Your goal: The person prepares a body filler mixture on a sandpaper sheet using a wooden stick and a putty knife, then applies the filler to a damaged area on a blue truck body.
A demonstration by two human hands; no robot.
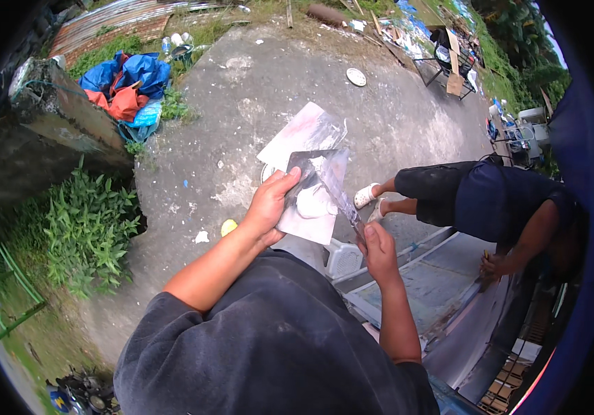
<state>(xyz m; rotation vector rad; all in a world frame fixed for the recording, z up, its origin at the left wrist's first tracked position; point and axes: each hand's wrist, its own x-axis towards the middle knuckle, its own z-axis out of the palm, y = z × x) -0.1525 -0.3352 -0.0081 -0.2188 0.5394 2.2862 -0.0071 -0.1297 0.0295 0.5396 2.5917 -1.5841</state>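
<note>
My left hand (pixel 269 205) grips a thin flat board (pixel 319 229) by its left edge, thumb on top. A dark upper part of the board lies under the thumb; I cannot tell if it is a separate plate. A lump of white putty (pixel 312 203) sits on the board, with smears above it. My right hand (pixel 380 253) is closed around the handle of a putty knife (pixel 343 202), whose blade slants up and left across the board's right side, against or just over the putty. Beyond the board lies a pale, smeared sheet (pixel 298 135), low over the concrete.
At right a co-worker in dark clothes (pixel 488 200) bends over a grey panel (pixel 418 277), one hand (pixel 496 266) at its edge. A white plastic box (pixel 344 259) stands near my right hand. Blue and orange tarps (pixel 127 79), leafy plants (pixel 89 232) and a metal chair (pixel 442 61) surround the concrete.
</note>
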